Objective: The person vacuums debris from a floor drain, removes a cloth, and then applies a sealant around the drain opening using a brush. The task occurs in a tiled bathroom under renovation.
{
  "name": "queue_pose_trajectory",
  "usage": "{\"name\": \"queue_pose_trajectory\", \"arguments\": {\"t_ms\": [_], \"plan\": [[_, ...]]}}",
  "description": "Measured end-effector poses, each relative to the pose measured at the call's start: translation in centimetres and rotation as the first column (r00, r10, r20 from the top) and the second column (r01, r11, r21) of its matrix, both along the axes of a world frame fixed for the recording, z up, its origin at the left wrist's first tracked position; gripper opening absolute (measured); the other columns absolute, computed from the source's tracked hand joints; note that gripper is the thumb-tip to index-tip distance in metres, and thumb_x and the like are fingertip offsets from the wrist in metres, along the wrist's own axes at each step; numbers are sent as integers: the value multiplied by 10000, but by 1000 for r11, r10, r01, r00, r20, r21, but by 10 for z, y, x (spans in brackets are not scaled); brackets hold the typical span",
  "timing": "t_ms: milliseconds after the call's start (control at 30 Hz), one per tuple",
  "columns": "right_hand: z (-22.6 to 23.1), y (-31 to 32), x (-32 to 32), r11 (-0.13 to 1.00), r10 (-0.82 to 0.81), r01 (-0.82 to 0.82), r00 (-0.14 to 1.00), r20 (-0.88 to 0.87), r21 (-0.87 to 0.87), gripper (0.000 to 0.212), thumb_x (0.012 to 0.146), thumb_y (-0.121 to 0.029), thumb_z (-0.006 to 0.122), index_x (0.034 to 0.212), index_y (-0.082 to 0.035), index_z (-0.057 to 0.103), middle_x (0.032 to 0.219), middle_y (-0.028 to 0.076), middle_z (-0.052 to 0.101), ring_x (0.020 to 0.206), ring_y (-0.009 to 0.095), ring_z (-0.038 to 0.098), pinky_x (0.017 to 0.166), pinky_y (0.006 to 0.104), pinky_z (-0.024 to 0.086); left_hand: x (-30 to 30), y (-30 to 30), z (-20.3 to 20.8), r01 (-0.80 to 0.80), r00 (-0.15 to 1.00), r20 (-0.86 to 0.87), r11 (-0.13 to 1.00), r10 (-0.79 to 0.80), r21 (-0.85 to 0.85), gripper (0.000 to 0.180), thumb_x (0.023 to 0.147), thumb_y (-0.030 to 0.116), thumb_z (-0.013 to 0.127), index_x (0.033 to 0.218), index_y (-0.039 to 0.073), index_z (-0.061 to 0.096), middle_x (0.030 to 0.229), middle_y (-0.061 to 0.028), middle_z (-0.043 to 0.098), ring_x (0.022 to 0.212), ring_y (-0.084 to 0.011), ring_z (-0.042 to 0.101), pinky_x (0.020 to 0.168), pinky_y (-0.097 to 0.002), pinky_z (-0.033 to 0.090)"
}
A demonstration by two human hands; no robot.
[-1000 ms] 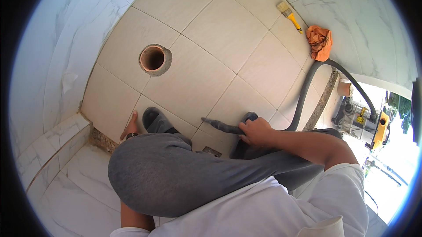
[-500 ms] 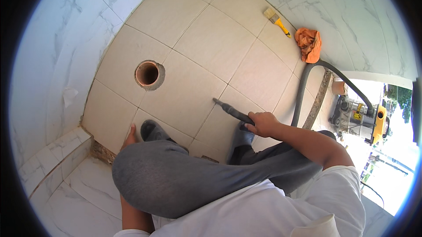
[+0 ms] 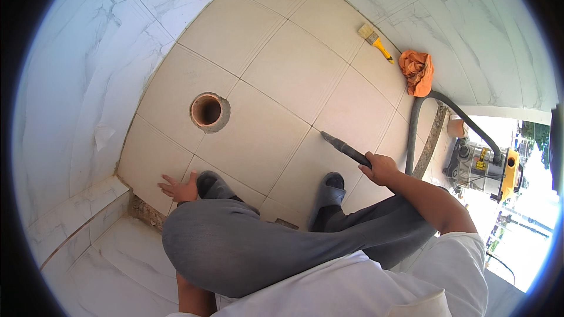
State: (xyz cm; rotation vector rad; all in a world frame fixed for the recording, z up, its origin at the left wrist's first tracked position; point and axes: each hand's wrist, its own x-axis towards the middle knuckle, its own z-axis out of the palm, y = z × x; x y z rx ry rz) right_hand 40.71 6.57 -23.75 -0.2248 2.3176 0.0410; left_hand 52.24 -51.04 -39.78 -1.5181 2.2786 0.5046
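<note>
My right hand point(image 3: 382, 169) is wrapped round the black vacuum nozzle point(image 3: 348, 150), whose narrow tip rests at or just above a joint between the beige floor tiles point(image 3: 264, 141). Beyond my left knee, my left hand point(image 3: 179, 188) is pressed on the floor with its fingers spread, holding nothing. It lies beside my left slipper point(image 3: 212, 185). My right slipper point(image 3: 331, 190) stands below the nozzle. Ahead of the left hand, a round clay-coloured drain pipe point(image 3: 207, 110) opens in the floor, ringed by grey mortar.
The black hose point(image 3: 413, 132) loops at the right towards a grey and yellow vacuum cleaner point(image 3: 484, 164) by the doorway. An orange cloth point(image 3: 417, 73) and a yellow-handled paintbrush point(image 3: 377, 43) lie by the far marbled wall point(image 3: 446, 35). A low tiled ledge point(image 3: 85, 217) stands at left.
The nozzle has moved right with my right hand, away from the tile corner it was near. My left hand, mostly hidden behind the knee before, now shows spread on the floor.
</note>
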Motion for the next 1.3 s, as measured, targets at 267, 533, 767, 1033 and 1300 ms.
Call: {"name": "queue_pose_trajectory", "arguments": {"t_ms": [267,533,767,1033,1300], "plan": [[-14,-92,-41,990,48,-65,989,-140,-124,420,953,-465,575,1042,-55,583,836,199,682,820,385,679,722,509,527,-29,-11,-8,142,984,92,985,-150,95,1492,563,694,865,1612,142,-41,1610,-347,-74,1497,-523,9,1166,-655,212],[-8,-141,-90,983,107,-134,973,-202,-127,409,941,-480,594,1015,-79,628,822,159,692,815,364,683,708,498,533,-53,-2,24,21,982,184,987,-51,160,1612,493,637,929,1591,144,-143,1603,-345,-144,1490,-539,-65,1181,-672,139],[-10,-230,-146,985,132,-156,958,-255,-74,402,950,-493,582,1035,-104,643,835,132,699,831,331,693,726,475,545,-56,-11,7,3,966,251,979,-55,203,1681,507,617,939,1531,137,-305,1563,-340,-296,1487,-505,-189,1099,-778,126],[-7,-238,-172,963,261,-270,942,-210,-16,416,942,-500,582,1084,-114,643,821,133,706,823,338,695,717,478,540,-52,-7,10,-7,980,196,972,-40,235,1701,504,604,945,1509,130,-344,1512,-359,-373,1452,-518,-270,1069,-803,77],[5,-114,-66,976,200,-192,978,-67,104,428,946,-479,570,1054,-65,577,829,187,693,801,384,691,707,521,535,-51,-6,12,-12,986,163,970,-29,245,1685,517,591,943,1512,133,-337,1504,-362,-383,1440,-526,-291,1053,-817,62]]}}
